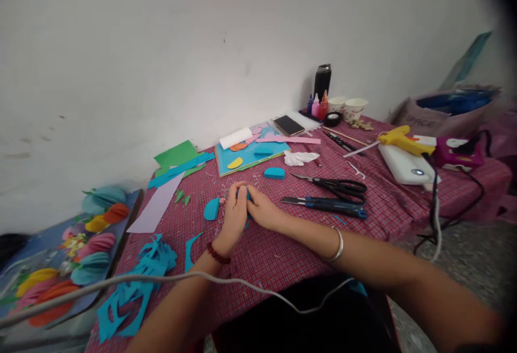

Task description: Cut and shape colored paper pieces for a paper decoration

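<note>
Both hands meet over the red checked tablecloth (258, 259), pressed around a small blue paper piece (249, 196). My left hand (235, 212), with a dark beaded bracelet, has its fingers closed against the piece. From the right, my right hand (264, 210), below a silver bangle, grips the same piece, whose shape is mostly hidden by the fingers. A blue half-round piece (211, 209) lies just left of my left hand. Another blue half-round stack (274, 173) rests beyond the hands.
Black scissors (339, 185) and a blue cutter (331, 206) lie at right. Farther right are a yellow glue gun (399, 139) and white power bank (407, 166). Blue paper scraps (141, 280) lie at left. A white cable (161, 276) crosses in front of the forearms.
</note>
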### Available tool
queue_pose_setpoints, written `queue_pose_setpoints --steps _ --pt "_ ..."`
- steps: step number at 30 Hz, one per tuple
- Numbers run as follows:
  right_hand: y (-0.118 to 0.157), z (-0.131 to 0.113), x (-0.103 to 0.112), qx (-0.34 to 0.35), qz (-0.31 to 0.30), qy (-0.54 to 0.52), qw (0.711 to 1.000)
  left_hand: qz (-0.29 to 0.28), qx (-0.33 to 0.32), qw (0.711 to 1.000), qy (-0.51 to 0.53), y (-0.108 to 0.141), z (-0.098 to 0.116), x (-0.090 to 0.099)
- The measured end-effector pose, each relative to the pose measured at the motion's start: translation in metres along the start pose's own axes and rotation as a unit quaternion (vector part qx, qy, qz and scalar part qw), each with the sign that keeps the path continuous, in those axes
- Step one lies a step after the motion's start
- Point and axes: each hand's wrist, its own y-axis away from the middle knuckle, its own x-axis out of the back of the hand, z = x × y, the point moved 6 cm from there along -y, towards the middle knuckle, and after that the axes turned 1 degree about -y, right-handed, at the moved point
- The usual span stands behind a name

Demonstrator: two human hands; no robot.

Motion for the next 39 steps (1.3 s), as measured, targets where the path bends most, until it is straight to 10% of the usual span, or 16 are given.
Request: queue_pose_setpoints --steps 9,15,24,31,36,39 --pt "-0.004 0.007 0.009 -0.095 0.009 -0.068 0.993 -0.081 0.093 0.991 0.051 -0.04 0.008 0.026" --pt "-0.003 0.011 -0.002 -0.205 -0.048 -0.219 0.953 0.014 0.111 0.993 0.035 -0.155 -0.015 0.07" --pt "-0.006 0.005 0.015 -0.222 -0.096 -0.2 0.949 -0.027 0.081 0.989 -0.118 -0.274 -0.098 0.05" --pt "-0.01 0.013 0.02 -0.262 -0.096 -0.176 0.944 -0.043 0.015 0.967 -0.251 -0.263 -0.088 0.045" --pt "-0.007 0.007 0.019 -0.236 -0.114 -0.139 0.955 -0.206 -0.043 0.904 -0.371 -0.215 -0.073 0.007" --pt "-0.006 0.004 0.02 -0.223 -0.12 -0.115 0.961 -0.204 -0.036 0.903 -0.376 -0.207 -0.073 0.001"
